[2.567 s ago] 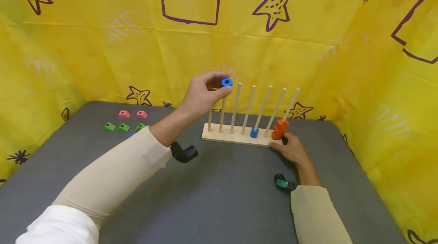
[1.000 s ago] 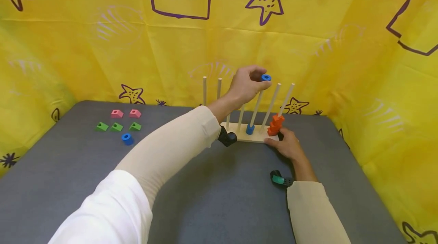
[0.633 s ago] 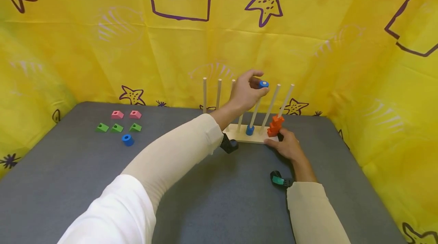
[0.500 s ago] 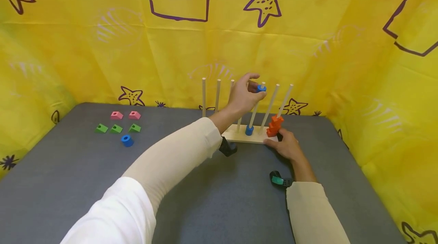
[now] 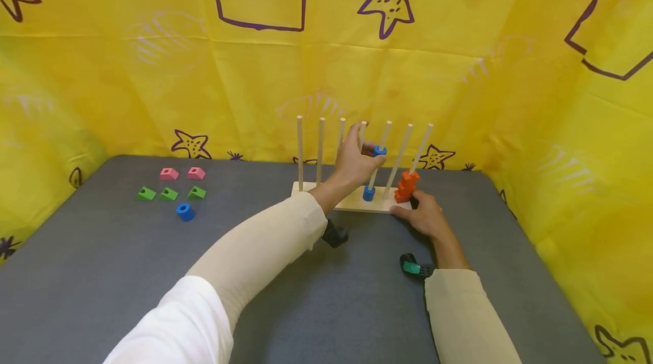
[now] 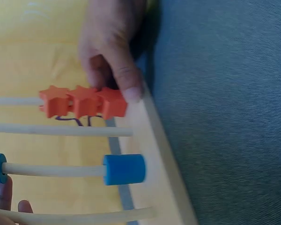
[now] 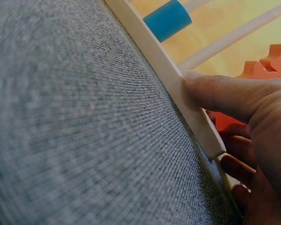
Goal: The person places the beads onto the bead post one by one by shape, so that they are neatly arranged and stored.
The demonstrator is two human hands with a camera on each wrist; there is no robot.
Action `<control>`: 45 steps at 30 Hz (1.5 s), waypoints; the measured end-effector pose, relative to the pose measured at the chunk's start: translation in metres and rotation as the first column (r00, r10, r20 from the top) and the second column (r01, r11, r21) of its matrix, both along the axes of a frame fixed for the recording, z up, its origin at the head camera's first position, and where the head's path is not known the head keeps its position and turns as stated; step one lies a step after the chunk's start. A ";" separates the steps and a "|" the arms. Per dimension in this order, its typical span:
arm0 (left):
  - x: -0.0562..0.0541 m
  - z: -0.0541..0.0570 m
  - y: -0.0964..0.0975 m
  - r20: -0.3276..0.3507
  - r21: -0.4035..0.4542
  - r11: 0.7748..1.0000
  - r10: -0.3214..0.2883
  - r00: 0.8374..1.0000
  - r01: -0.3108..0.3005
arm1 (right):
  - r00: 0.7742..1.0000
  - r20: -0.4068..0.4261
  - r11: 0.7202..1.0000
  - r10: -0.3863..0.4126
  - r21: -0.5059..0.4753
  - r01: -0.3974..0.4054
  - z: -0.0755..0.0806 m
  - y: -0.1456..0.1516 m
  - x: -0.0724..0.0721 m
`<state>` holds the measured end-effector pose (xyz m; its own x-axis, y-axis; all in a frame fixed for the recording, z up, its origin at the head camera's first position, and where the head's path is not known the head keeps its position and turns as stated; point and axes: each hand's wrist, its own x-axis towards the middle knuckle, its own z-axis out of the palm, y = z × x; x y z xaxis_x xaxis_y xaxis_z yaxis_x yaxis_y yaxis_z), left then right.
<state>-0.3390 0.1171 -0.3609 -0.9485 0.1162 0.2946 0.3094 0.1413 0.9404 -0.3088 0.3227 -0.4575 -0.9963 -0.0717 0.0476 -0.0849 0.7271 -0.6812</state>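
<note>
My left hand (image 5: pixel 352 164) pinches a blue cylinder bead (image 5: pixel 380 151) that is threaded on a wooden peg, partway down it. At the foot of the same peg sits another blue cylinder bead (image 6: pixel 125 169), with a bare stretch of peg between the two. My right hand (image 5: pixel 425 214) grips the right end of the peg board's wooden base (image 5: pixel 352 203); in the right wrist view its thumb lies on the base's edge and its fingers reach round the end. Beside that hand, several orange star beads (image 6: pixel 84 101) are stacked on the rightmost peg.
Left on the grey table (image 5: pixel 127 273) lie two pink blocks (image 5: pixel 169 174), three green triangular blocks (image 5: pixel 168 194) and one blue cylinder bead (image 5: pixel 185 211), all with holes. Other upright pegs (image 5: pixel 300 151) stand close around the left hand. A yellow patterned cloth (image 5: pixel 255 86) hangs behind.
My left hand has carried the blue bead rightward above the pegs, put it over a peg's tip and slid it partway down. My right hand keeps its grip on the base.
</note>
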 end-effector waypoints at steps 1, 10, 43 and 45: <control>0.001 -0.003 -0.001 0.000 -0.003 1.000 -0.005 1.000 0.005 | 1.000 -0.001 1.000 0.002 -0.007 -0.002 0.001 0.000 0.000; 0.005 -0.028 -0.004 0.057 -0.037 0.999 -0.022 0.998 0.024 | 1.000 -0.002 1.000 0.006 -0.006 -0.006 0.005 -0.001 0.001; 0.063 -0.029 -0.055 -0.093 -0.213 0.971 -0.134 0.987 0.112 | 1.000 0.005 1.000 0.011 0.003 -0.011 0.004 -0.003 0.000; 0.069 -0.027 -0.061 -0.119 -0.192 0.974 -0.144 0.982 0.119 | 1.000 0.017 1.000 0.005 0.004 -0.005 0.003 -0.003 0.000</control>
